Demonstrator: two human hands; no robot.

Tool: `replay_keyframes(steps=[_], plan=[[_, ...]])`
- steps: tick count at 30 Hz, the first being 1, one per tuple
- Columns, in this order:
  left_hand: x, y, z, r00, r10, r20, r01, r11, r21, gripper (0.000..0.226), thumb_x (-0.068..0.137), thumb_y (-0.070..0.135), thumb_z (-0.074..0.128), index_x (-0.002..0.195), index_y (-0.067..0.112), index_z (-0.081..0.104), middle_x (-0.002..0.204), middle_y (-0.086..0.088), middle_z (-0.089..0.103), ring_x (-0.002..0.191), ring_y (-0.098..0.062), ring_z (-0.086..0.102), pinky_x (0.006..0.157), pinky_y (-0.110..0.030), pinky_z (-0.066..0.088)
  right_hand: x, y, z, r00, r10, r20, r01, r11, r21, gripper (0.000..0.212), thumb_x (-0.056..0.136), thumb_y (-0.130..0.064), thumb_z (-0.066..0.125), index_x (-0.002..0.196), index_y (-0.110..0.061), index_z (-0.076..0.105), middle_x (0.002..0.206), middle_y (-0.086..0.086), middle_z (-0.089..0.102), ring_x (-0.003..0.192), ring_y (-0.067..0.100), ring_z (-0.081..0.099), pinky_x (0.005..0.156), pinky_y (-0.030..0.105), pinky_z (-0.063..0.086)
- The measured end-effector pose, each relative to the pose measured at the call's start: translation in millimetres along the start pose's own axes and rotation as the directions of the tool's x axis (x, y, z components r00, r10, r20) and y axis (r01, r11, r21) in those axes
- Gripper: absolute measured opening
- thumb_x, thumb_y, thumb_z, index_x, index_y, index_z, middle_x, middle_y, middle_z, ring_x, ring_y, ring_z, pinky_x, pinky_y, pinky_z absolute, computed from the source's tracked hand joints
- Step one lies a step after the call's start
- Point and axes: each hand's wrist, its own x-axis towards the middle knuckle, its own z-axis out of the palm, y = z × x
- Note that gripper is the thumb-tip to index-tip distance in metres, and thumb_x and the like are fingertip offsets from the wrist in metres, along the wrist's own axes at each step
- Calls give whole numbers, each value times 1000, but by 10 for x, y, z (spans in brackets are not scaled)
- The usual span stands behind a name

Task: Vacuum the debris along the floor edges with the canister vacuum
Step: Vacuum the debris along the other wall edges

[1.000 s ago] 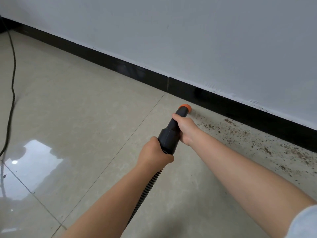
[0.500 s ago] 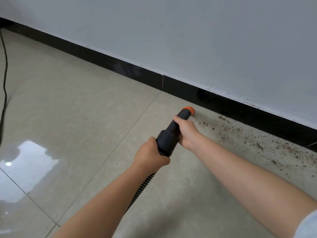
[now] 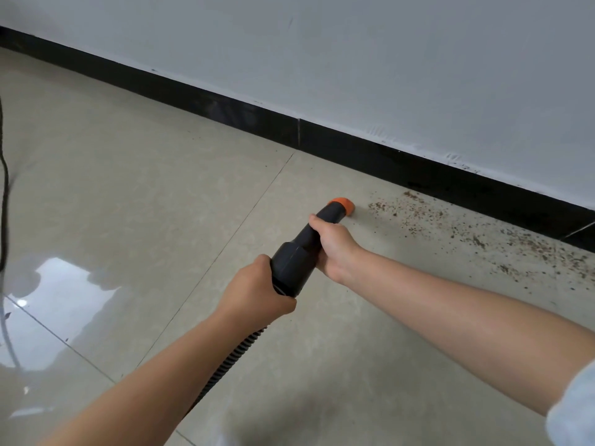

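Left hand: the left hand point(image 3: 254, 292), lower centre of the frame, is wrapped tight around the rear end of the black plastic vacuum nozzle handle point(image 3: 297, 255), fingers curled under and out of sight, knuckles up.
Right hand: the right hand point(image 3: 333, 244), just right of centre, clamps the narrower forward stretch of that handle, thumb lying along the top, fingers curled round the far side.
Nozzle: it runs diagonally from centre up and to the right, and ends in a bright orange round tip point(image 3: 343, 205) down at the floor; whether the tip actually touches the tile I cannot tell.
Hose: a black ribbed flexible hose point(image 3: 231, 357) drops out of the back of the handle below the left hand and slips behind the left forearm toward the bottom of the frame.
Debris: a scatter of dark brown crumbly debris point(image 3: 476, 235) lies on the tile at right of centre, stretching along the wall toward the right edge; its nearest specks sit just beside the orange tip, to its right.
Floor: glossy beige stone tiles point(image 3: 145, 188) with thin grout lines, a bright window reflection at lower left.
Edge: a black glossy skirting board point(image 3: 225, 106) crosses the frame from upper left down to the right, under a pale grey painted wall point(image 3: 386, 59).
Cable: a thin dark power cable point(image 3: 4, 194) hangs down the far left edge.
Sleeve: a pale blue sleeve cuff point(image 3: 576, 410) shows at the bottom right corner.
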Motion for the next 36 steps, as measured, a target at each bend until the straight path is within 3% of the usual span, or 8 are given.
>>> replay_keyframes(steps=[7,9,13,17,23,27,31,36], plan=[[-43,-48,-3,999,-32,-27,32,999,-9,34,75,20,68,96,15,41,74,7,47,61,-4,47,50,-18,39,-9,1,75,999,16,49,-16,1000,-3,49,96,-27,50,137,-4,36,116,10,55,111,25,56,93,36,47],[22,-17,5,998,-47,-38,46,998,-32,33,75,19,67,95,14,41,74,6,47,60,-5,47,51,-19,39,23,-47,101,999,-9,36,10,999,-32,48,96,-27,50,136,-4,37,118,11,57,113,26,56,95,36,47],[197,81,2,995,-70,-67,64,994,-85,32,76,17,65,94,13,39,73,5,45,59,-7,45,47,-19,35,172,-167,140,998,-67,11,67,996,-59,46,95,-26,51,134,-3,40,101,7,57,107,25,57,101,41,45],[360,114,-15,985,-103,-135,88,989,-119,32,76,16,63,94,14,36,73,5,44,69,-16,51,52,-24,40,310,-322,248,990,-116,75,117,993,-13,40,96,-21,51,131,-3,43,93,5,58,87,20,58,85,36,47],[607,80,-65,970,-155,-187,134,984,-122,28,79,15,58,93,13,35,82,1,47,73,-21,50,53,-26,34,541,-441,411,986,-82,146,83,997,2,28,98,-18,45,123,-5,44,107,14,56,114,33,55,91,40,46],[675,-48,-56,963,-185,-196,156,976,-153,28,79,15,58,92,14,33,75,4,44,70,-19,49,48,-24,33,653,-394,526,978,-78,192,85,996,-30,21,99,-19,44,117,-8,45,97,11,57,108,33,55,94,42,46],[527,-358,-165,947,-220,-232,196,973,-124,30,78,17,60,94,15,35,73,7,43,69,-17,50,50,-23,38,629,-126,764,970,-47,237,68,995,-77,38,98,-22,45,131,-4,38,110,15,56,103,33,57,85,42,50],[342,-699,-323,930,-244,-276,234,970,-69,30,78,18,61,95,17,35,73,7,42,69,-17,49,47,-21,33,539,77,1017,952,-5,305,35,995,-91,39,99,-18,44,134,-3,36,94,7,55,82,20,57,68,33,50]])
